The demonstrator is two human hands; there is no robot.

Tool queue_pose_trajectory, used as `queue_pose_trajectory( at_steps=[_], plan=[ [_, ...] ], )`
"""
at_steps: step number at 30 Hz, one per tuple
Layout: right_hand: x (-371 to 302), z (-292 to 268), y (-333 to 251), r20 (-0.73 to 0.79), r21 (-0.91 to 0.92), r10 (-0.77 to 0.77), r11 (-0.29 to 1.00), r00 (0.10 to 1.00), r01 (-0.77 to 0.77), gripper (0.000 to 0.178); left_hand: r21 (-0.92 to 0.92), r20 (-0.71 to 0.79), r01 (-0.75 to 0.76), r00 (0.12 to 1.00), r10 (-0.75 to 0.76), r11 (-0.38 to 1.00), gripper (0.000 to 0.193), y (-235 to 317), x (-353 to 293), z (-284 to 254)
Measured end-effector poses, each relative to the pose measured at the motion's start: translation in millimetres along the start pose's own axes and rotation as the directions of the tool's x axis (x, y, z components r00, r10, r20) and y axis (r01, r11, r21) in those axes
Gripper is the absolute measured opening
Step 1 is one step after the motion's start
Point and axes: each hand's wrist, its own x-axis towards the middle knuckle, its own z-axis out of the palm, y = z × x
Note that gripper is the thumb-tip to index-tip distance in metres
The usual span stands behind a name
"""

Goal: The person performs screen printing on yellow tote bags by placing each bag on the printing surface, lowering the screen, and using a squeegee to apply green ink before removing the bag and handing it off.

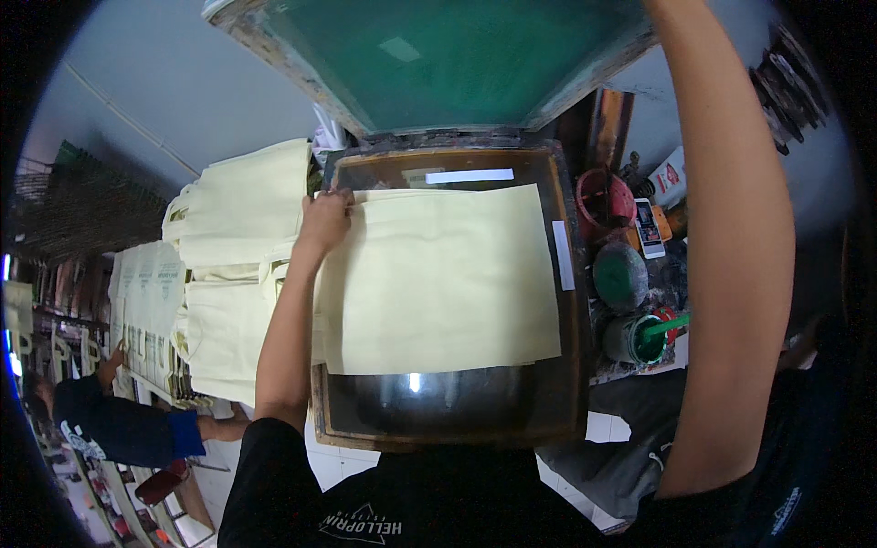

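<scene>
On the framed board [365, 411], a cream cloth [448, 274] lies flat, its upper-left corner pinched by the nearly closed left hand [326, 221]. Beyond the board, a green screen [448, 68] tilts upward; the right hand is out of view, so its grip cannot be told.

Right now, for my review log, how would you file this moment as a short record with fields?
Left hand: at the upper left corner of the cream fabric piece; firmness of grip unclear
Right hand: out of view; right forearm reaches the top edge
Work surface: dark framed board under the cream fabric piece
Above board: tilted green screen
Left side: cream fabric stack; another person farther left
Right side: phone, container of green paint
</scene>
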Motion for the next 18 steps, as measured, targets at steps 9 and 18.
queue_pose_trajectory(
  at_steps=[9,18],
  plan=[
    [-8.2,-6.2,-4.7,0.027,-0.004,0.003,1.000,1.000,-0.003,0.046,0.130,-0.099,-0.019,0.995,0.032,0.991,0.031,14.3,51.4,5.6],
    [-10.9,-5.5,-10.7,0.092,-0.023,0.050,0.999,0.995,-0.048,0.038,-0.350,-0.211,-0.267,0.956,0.202,0.898,0.049,84.7,-49.5,29.8]
  ],
)
